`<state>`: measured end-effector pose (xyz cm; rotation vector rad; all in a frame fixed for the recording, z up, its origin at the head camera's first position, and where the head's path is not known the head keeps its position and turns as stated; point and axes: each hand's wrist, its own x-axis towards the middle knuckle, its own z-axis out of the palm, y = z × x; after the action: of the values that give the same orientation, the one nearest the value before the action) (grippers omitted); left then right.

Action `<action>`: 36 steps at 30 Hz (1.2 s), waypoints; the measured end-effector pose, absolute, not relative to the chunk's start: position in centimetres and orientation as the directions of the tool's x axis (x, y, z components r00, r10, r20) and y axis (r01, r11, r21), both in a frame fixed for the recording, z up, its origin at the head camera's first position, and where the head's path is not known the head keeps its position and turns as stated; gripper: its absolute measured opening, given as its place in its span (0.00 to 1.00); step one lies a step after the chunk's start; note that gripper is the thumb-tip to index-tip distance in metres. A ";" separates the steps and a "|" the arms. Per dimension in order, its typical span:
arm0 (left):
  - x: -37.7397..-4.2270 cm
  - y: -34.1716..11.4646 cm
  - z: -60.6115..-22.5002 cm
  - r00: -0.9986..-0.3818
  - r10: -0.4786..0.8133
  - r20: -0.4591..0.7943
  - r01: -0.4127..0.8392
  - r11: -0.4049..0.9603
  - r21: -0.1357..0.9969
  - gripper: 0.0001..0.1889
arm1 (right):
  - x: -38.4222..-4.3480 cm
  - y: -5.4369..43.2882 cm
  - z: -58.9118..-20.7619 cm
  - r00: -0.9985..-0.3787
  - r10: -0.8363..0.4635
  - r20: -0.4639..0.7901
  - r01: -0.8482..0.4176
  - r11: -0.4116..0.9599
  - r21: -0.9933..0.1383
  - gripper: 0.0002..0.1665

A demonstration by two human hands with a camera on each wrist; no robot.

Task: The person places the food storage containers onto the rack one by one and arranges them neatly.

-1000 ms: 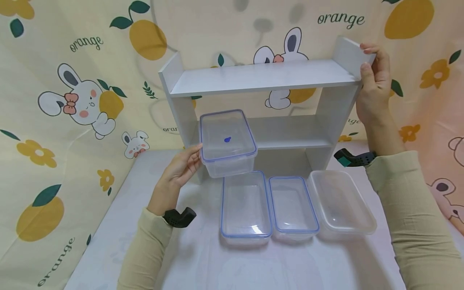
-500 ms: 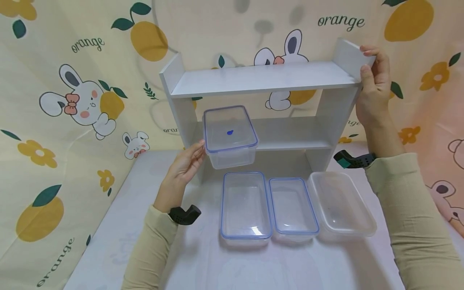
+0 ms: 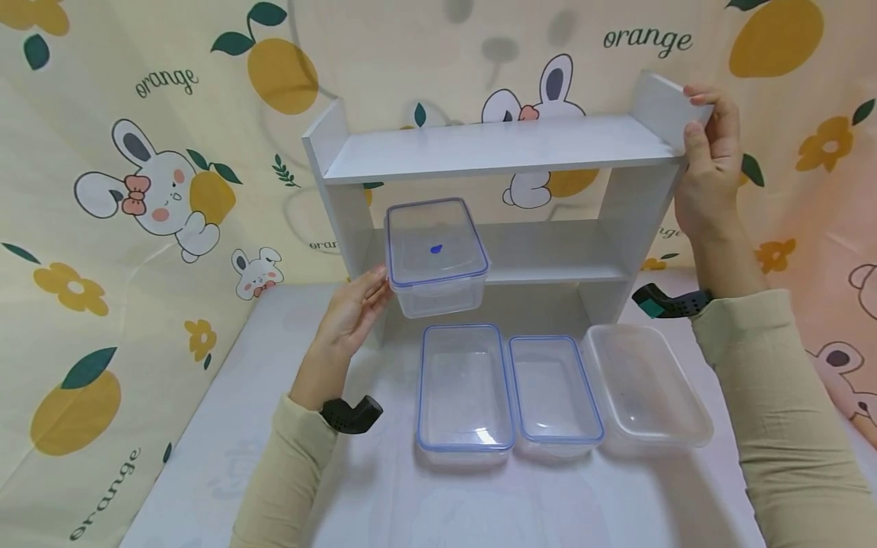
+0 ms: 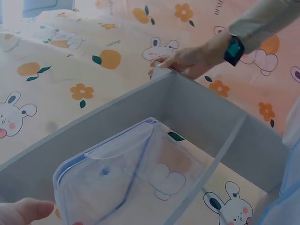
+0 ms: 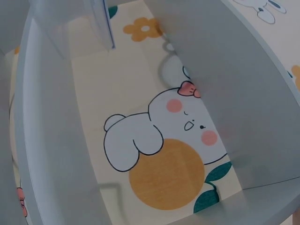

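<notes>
My left hand (image 3: 352,308) grips a clear lidded food container (image 3: 437,247) with a blue seal at its left side. In the left wrist view, the thumb (image 4: 33,209) is beside the container's lower corner. The container stands in the left part of the middle opening of a white shelf unit (image 3: 493,148), its front end jutting out over the middle board (image 3: 558,272). Up at the right, my right hand (image 3: 712,164) holds the top of the unit's right side panel (image 3: 666,106), thumb in front and fingers over the edge.
In front of the unit, on the white tabletop (image 3: 384,487), stand two blue-sealed clear containers, a larger one (image 3: 466,388) and a smaller one (image 3: 555,388). To their right is a frosted container (image 3: 647,384). A printed cloth (image 3: 171,251) hangs behind.
My left hand has moved the food container up and slightly right, deeper into the middle opening, mostly in the first half second. The right hand keeps its hold on the side panel.
</notes>
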<state>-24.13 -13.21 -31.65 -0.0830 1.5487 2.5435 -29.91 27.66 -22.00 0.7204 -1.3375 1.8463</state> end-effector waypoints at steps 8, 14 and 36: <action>-22.7 -13.0 -31.9 -0.999 0.027 -0.041 -0.048 -0.373 0.926 0.17 | -29.9 27.6 -22.0 -0.589 0.231 0.774 -0.807 -0.202 -0.554 0.13; -21.2 -12.4 -32.1 -0.993 -0.110 0.037 0.079 -0.407 0.910 0.14 | -29.8 27.5 -22.1 -0.576 0.228 0.785 -0.817 -0.177 -0.549 0.13; -18.7 -9.2 -34.7 -0.602 -0.286 0.745 0.758 0.090 0.647 0.15 | -29.5 27.7 -21.7 -0.641 0.241 0.728 -0.766 -0.243 -0.594 0.13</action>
<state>-18.69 -9.18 -34.68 0.8269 2.6832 2.8092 -29.49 27.74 -21.72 0.6654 -1.3396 1.9435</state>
